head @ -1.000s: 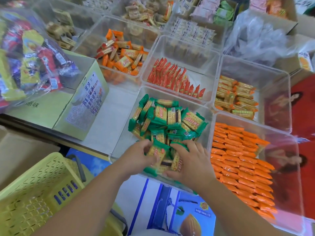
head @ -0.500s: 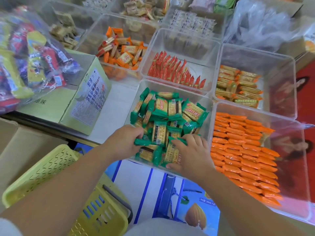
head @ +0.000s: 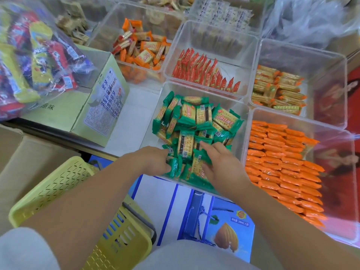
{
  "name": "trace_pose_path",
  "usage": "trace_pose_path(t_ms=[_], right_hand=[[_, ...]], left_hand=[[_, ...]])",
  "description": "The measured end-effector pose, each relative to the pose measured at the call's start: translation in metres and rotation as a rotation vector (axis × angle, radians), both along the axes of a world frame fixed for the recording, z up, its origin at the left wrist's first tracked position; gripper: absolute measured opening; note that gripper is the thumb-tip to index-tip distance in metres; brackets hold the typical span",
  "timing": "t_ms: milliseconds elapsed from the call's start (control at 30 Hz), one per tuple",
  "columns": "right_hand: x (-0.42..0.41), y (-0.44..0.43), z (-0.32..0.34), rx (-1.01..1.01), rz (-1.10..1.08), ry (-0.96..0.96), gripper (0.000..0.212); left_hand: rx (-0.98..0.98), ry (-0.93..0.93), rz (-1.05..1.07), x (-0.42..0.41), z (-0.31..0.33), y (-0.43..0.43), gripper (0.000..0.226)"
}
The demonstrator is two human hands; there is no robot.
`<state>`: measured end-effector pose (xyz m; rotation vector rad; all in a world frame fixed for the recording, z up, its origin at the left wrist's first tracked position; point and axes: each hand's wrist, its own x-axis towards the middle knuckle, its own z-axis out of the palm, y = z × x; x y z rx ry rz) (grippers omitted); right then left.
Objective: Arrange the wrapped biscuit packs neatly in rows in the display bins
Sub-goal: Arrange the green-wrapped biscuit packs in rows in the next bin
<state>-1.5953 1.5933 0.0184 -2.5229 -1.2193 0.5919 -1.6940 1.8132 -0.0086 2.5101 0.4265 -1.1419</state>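
Green biscuit packs heap a clear bin; left hand grips some, right hand presses others with straight fingers

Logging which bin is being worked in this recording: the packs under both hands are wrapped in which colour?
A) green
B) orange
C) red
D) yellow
A: the left hand grips and the right hand touches the green-wrapped packs in the near middle bin; the orange packs to the right lie untouched.
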Motion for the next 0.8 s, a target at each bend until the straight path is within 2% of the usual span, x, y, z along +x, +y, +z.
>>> trace_pose_path(t_ms=[133,400,533,667,800], right_hand=[[0.001,-0.001,-0.002,0.139,-0.161,0.123,0.061],[-0.006,-0.014,-0.005,0.235,-0.258,0.236,0.032],[-0.007,-0.019,-0.008,0.253,-0.253,0.257,0.033],[-0.007,-0.022,-0.01,0.28,-0.277,0.279,0.034],[-0.007,-0.024,-0.013,0.306,-0.29,0.3,0.035]], left_hand=[[-0.061,0.032,0.003,0.009,-0.005,-0.002,0.064],[-0.117,-0.024,0.058,-0.002,-0.015,0.001,0.066],[-0.091,-0.035,-0.01,0.012,-0.016,-0.002,0.072],[0.029,-0.049,-0.064,0.018,-0.018,-0.011,0.078],[0.017,-0.103,-0.045,0.023,-0.02,-0.013,0.063]])
